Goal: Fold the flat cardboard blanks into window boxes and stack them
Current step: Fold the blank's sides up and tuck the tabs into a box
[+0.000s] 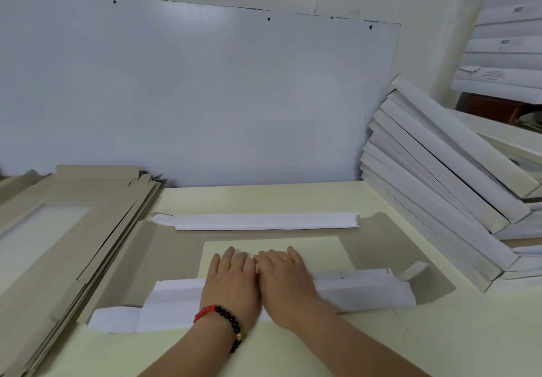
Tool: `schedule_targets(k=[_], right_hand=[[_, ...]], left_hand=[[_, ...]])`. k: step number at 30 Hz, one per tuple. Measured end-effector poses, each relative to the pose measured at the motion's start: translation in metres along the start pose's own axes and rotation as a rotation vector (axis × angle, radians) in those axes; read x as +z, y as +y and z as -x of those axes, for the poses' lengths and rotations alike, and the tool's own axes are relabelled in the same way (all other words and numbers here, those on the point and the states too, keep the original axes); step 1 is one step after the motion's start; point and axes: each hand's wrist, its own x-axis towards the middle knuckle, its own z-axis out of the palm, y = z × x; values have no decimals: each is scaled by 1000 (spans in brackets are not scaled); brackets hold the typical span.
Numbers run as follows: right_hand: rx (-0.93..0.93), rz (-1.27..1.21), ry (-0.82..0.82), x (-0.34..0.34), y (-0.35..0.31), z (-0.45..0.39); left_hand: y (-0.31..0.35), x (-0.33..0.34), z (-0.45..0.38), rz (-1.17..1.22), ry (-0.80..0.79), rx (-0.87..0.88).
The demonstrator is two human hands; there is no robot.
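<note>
A flat cardboard blank (pixel 390 247) lies grey side up on the pale table (pixel 410 344), with a clear window panel (pixel 319 252) in its middle. Its far long flap (pixel 264 220) is folded over, white side up. The near long flap (pixel 363 290) is folded over too. My left hand (pixel 231 281) and my right hand (pixel 286 278) lie side by side, palms down, pressing flat on the middle of that near flap, fingertips reaching onto the window. A pile of unfolded blanks (pixel 73 230) lies at the left. Folded white boxes (pixel 445 177) lean in a stack at the right.
A large white board (pixel 190 92) stands against the wall behind the table. More stacked white boxes (pixel 504 39) rise at the upper right, above a dark red object (pixel 489 107). A beaded bracelet (pixel 225 319) is on my left wrist.
</note>
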Motion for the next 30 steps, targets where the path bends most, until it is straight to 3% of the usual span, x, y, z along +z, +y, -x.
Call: schedule_targets(k=[3,9,19,26,30], right_hand=[[-9,-2,-170,6,3,0],[-78,19,-282,6,29,3],[156,93,-374,-5,139,29],[393,233,-326,-21,191,51],[439,339,-164,-31,200,66]], left_hand=[[-6,7,-1,1,-80,-5],[-29,9,-2,-55,-150,25],[-105,4,8,-136,-140,-53],[-133,-4,10,-174,-170,-152],[-140,-14,11,-175,-132,-220]])
